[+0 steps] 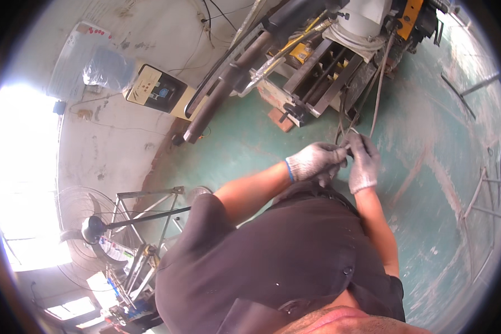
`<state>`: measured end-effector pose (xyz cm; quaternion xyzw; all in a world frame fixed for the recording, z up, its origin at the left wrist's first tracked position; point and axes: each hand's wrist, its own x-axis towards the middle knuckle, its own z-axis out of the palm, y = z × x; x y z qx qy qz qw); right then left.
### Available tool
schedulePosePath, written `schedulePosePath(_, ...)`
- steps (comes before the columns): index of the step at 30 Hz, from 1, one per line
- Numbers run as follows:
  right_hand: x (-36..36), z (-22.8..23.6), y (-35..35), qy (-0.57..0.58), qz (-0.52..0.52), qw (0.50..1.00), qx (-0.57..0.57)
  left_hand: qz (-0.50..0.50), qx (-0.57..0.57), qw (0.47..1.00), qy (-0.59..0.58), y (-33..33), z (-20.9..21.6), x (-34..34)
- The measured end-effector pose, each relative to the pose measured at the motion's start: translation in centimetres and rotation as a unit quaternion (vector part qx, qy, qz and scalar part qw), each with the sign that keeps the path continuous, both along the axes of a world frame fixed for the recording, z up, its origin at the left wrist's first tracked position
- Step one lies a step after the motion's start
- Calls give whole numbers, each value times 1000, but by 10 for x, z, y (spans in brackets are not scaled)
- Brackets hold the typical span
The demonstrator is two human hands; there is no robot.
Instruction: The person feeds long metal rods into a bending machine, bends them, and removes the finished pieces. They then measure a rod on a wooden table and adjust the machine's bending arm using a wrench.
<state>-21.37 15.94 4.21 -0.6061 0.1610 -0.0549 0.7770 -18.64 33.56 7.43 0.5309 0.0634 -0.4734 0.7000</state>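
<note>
In front of my waist, both hands are brought together in greyish-white knitted work gloves. My left hand (317, 160) is closed, with its thumb and fingers pinching at the end of a thin grey cable (379, 92). My right hand (364, 160) is bent over the same spot, its fingertips pressed against the left ones. Several strands of the cable hang from the machine (331, 75) and run to my fingers. The gloves hide the exact piece between the fingertips.
Ahead stands the machine with metal rails and a small handwheel (298, 113). A long dark bar (217, 92) slants beside it. A beige water dispenser (157, 89) is by the wall. To my left is a large fan (89, 228); metal frames (487, 178) stand right on the green floor (423, 222).
</note>
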Motion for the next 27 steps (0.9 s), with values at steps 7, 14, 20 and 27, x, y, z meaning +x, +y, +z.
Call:
schedulePosePath(7, 27, -2, -114, 28, -108, 993, 26, -30, 61, 995, -67, -89, -8, 19)
schedulePosePath(14, 54, -6, -165, 13, -71, 995, 67, 53, 165, 979, -109, -111, -7, 20)
schedulePosePath(20, 60, -4, -191, 22, 19, 998, 52, 179, 138, 973, -36, -151, -16, -15)
schedulePosePath(27, 66, -10, -198, 34, 65, 994, 78, 259, 147, 955, 2, -167, -10, -25)
